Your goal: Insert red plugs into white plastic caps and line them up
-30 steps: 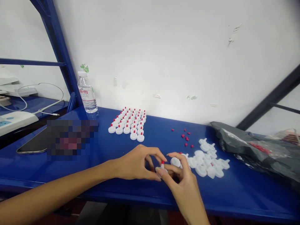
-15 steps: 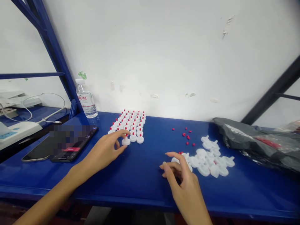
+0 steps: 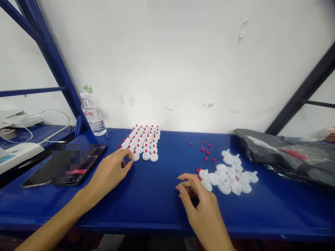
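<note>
My left hand (image 3: pixel 115 168) is closed at the front left of a block of white round caps with red tips (image 3: pixel 142 139). Its thumb and index finger pinch the left edge of one white cap (image 3: pixel 135 156), which stands upright on the blue table. My right hand (image 3: pixel 199 202) hovers over the table, fingers curled, thumb and index fingertips apart, nothing visible between them. Just beyond it lies a loose pile of white spouted caps (image 3: pixel 225 177) without red tips. Several small red tips (image 3: pixel 202 149) are scattered behind that pile, with a few more at its left edge.
Two phones (image 3: pixel 81 167) lie at the left, near a power strip (image 3: pixel 23 153) with a white cable. A water bottle (image 3: pixel 93 115) stands by the wall. A dark plastic bag (image 3: pixel 282 158) with red pieces lies at the right. Blue frame posts (image 3: pixel 56 62) rise at the side.
My left hand has moved slightly left, and the cap at its fingertips has shifted left, away from its neighbour. My right hand stays almost in place. The whole view has shifted a little.
</note>
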Demonstrator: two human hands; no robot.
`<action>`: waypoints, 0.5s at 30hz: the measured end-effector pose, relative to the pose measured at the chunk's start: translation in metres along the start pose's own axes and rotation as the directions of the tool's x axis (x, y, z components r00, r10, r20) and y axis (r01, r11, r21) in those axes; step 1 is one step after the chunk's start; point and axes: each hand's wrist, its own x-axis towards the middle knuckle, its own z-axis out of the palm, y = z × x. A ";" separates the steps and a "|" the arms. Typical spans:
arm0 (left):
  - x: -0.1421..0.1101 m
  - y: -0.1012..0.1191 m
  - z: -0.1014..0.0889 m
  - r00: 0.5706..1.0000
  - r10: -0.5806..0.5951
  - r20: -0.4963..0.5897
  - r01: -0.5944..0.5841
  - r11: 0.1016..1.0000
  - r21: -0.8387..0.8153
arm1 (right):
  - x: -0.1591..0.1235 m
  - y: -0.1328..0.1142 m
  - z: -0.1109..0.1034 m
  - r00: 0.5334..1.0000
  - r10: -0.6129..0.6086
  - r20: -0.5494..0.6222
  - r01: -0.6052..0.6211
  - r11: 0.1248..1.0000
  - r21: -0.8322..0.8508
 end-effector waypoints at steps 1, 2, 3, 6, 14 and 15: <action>0.000 0.000 0.000 1.000 -0.003 0.004 0.003 1.000 0.019 | 0.000 0.000 0.000 1.000 -0.002 -0.002 0.002 1.000 -0.005; -0.001 0.001 0.000 1.000 0.002 0.008 -0.002 1.000 0.030 | -0.001 0.001 0.000 1.000 -0.005 -0.005 0.005 1.000 -0.008; 0.000 0.001 0.001 1.000 0.013 0.011 -0.013 0.999 0.033 | -0.001 0.001 0.000 1.000 -0.009 -0.009 0.009 1.000 -0.012; 0.000 0.001 0.003 0.998 0.056 0.009 -0.056 0.998 0.014 | -0.001 0.001 0.000 1.000 -0.026 -0.010 0.026 0.999 -0.019; -0.005 0.011 0.007 0.989 0.129 -0.077 -0.132 0.990 -0.045 | -0.004 0.000 -0.001 0.995 -0.056 -0.083 0.061 0.997 0.050; -0.006 0.014 0.008 0.985 0.153 -0.083 -0.158 0.986 -0.050 | -0.014 0.005 -0.002 0.984 -0.067 -0.162 0.081 0.994 0.079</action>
